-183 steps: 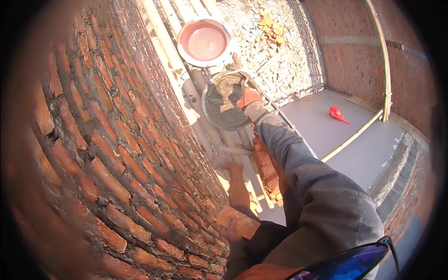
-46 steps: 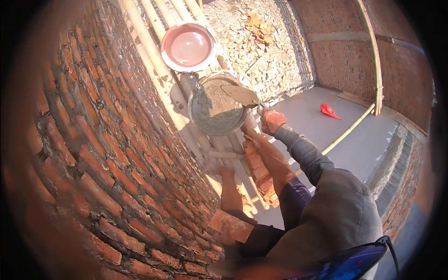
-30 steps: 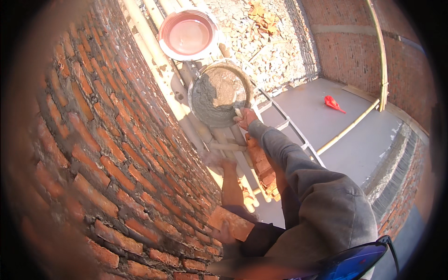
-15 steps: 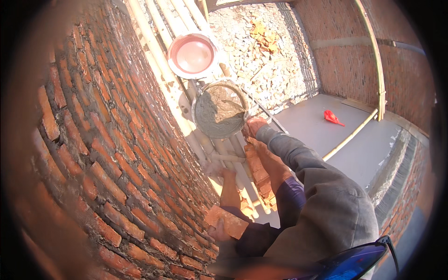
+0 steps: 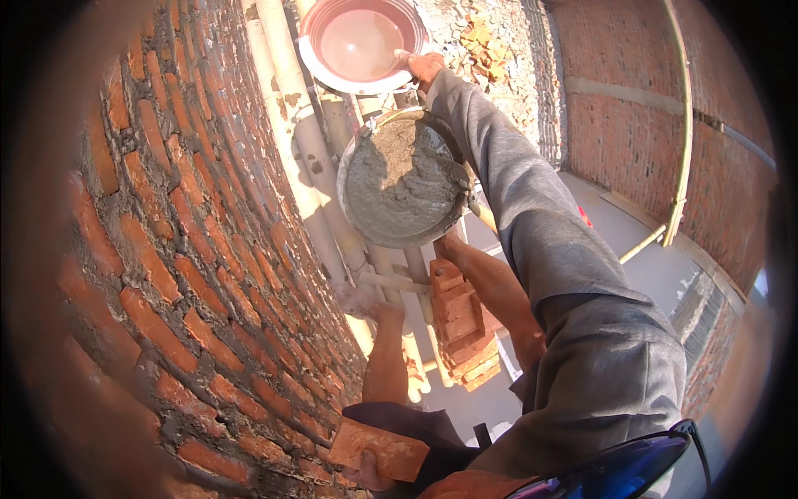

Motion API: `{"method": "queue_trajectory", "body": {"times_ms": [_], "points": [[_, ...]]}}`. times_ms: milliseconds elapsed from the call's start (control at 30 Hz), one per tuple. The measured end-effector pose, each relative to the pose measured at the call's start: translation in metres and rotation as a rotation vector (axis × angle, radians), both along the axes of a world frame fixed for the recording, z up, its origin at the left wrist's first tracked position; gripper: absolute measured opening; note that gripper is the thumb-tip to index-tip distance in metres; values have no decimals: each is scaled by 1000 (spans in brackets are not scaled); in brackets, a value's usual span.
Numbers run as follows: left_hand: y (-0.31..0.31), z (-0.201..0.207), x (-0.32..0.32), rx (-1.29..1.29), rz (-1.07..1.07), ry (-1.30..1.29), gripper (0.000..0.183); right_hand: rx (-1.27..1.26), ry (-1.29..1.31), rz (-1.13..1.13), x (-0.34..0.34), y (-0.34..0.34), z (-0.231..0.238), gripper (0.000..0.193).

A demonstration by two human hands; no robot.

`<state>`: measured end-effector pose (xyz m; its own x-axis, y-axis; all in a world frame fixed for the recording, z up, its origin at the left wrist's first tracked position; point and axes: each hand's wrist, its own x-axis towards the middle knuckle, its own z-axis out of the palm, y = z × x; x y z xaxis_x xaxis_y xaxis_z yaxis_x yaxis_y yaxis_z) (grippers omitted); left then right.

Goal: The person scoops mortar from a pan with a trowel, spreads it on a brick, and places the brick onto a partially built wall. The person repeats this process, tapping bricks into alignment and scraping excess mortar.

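My left hand (image 5: 371, 472), low beside the brick wall (image 5: 174, 274), is closed around an orange-red brick (image 5: 403, 453). At the end of my outstretched grey sleeve, my right hand (image 5: 424, 68) grips the right rim of a reddish plastic basin (image 5: 312, 62) that holds liquid. Just nearer to me stands a round bucket (image 5: 345, 195) with wet grey mortar (image 5: 399, 179) inside. Something like a handle sticks out at the bucket's right edge; its kind cannot be made out.
Bamboo poles (image 5: 312, 158) carry the basin and bucket, with my bare feet and legs among them. Stacked bricks (image 5: 461, 320) lie between my legs. Rubble (image 5: 515, 83) covers ground beyond. A bamboo pole (image 5: 683, 125) rises at right before another brick wall (image 5: 628, 137).
My right hand has gone from the bucket's rim to the basin's rim, farther away. My left hand still holds the brick, now lower in view. The view has shifted.
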<state>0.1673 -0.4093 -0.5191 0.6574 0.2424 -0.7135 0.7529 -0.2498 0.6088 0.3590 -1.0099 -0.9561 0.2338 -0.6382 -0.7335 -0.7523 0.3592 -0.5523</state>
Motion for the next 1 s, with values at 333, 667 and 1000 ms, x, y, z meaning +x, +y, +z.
{"method": "queue_trajectory", "body": {"times_ms": [333,667,1000], "points": [[-27,4,1,29,-81,48,42,18,-265,-362,-29,-23,38,40],[-65,2,20,-144,-117,129,42,-212,-176,48,-109,-76,148,27],[-38,0,24,26,-554,126,39,-390,-301,373,-149,-17,200,26]]}}
